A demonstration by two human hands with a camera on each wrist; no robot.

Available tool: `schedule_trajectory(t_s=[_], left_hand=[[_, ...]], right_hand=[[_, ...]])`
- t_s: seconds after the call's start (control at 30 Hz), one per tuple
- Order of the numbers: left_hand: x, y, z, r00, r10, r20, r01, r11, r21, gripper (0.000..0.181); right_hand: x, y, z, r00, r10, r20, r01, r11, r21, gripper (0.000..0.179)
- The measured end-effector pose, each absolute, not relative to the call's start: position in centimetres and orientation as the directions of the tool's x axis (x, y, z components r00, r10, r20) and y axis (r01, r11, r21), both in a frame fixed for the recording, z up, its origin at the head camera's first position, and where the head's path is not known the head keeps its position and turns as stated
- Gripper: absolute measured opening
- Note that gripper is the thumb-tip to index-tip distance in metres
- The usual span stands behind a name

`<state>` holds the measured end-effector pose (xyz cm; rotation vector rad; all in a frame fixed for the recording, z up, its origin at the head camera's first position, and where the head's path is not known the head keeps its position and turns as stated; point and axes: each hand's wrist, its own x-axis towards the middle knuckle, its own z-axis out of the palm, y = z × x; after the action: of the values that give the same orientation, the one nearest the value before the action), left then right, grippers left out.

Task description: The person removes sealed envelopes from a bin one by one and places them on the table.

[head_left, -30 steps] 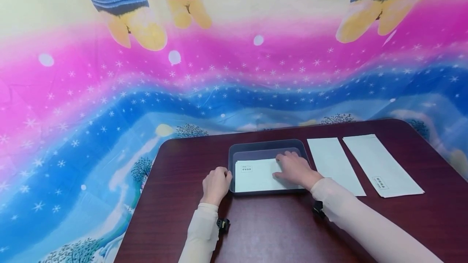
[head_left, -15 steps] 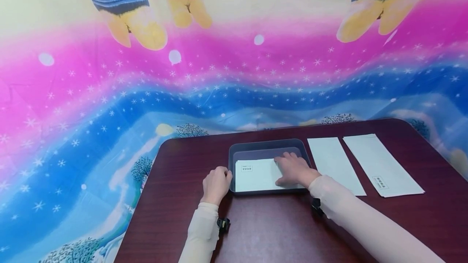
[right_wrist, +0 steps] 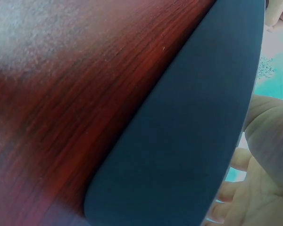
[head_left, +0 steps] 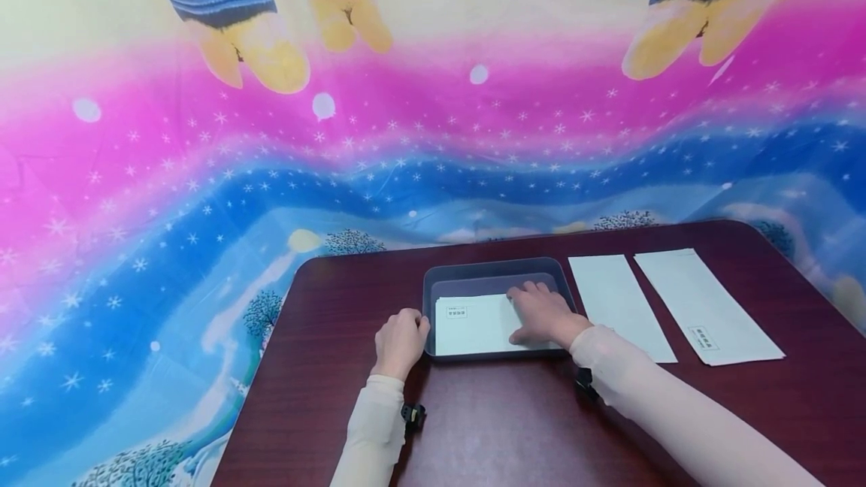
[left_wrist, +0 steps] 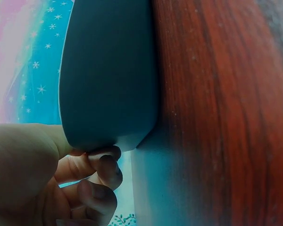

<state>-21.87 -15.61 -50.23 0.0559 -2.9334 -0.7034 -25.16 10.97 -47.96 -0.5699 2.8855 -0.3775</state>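
A dark grey tray [head_left: 497,269] rests on the table and holds white envelopes [head_left: 473,331] with a small printed box. At the tray's left side, my left hand [head_left: 399,340] grips the rim; the left wrist view has its thumb over the edge and curled fingers [left_wrist: 106,172] against the outer wall. My right hand [head_left: 541,312] reaches over the tray's right side, fingers and thumb spread apart on the envelopes, covering their right end. In the right wrist view, the tray wall [right_wrist: 179,122] hides part of the right fingers [right_wrist: 228,190].
Right of the tray lie a plain white envelope [head_left: 612,291], partly behind the right sleeve, and a stack of envelopes [head_left: 710,307] with a printed box. The table [head_left: 487,427] is dark red-brown. A colourful patterned cloth [head_left: 406,126] hangs behind it.
My right hand has shifted slightly left over the envelopes, mostly in the first half second, and its thumb has moved lower. The left hand and tray have stayed put.
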Motion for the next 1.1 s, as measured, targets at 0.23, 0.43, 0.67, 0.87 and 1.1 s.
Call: schedule_trajectory(t_s=[0.23, 0.43, 0.67, 0.87, 1.1], left_hand=[[-21.8, -15.6, -50.3, -0.992, -0.061, 0.109, -0.004, 0.887, 0.461, 0.050], [-21.8, -15.7, -50.2, -0.993, -0.065, 0.100, -0.012, 0.886, 0.463, 0.050], [-21.9, -15.6, -50.2, -0.993, -0.068, 0.093, -0.017, 0.885, 0.466, 0.050], [-21.9, -15.7, -50.3, -0.993, -0.069, 0.098, -0.015, 0.885, 0.466, 0.050], [-21.9, -15.7, -50.3, -0.992, -0.076, 0.096, -0.023, 0.885, 0.465, 0.050]], right_hand=[[-25.3, 10.8, -48.4, -0.925, -0.371, -0.086, -0.334, 0.899, -0.281, 0.076], [-25.2, 10.6, -48.3, -0.930, -0.366, -0.021, -0.345, 0.894, -0.287, 0.074], [-25.3, 10.6, -48.4, -0.931, -0.365, 0.022, -0.356, 0.892, -0.280, 0.068], [-25.5, 10.7, -48.2, -0.933, -0.356, 0.055, -0.357, 0.890, -0.282, 0.056], [-25.6, 10.6, -47.4, -0.937, -0.338, 0.089, -0.349, 0.881, -0.320, 0.032]])
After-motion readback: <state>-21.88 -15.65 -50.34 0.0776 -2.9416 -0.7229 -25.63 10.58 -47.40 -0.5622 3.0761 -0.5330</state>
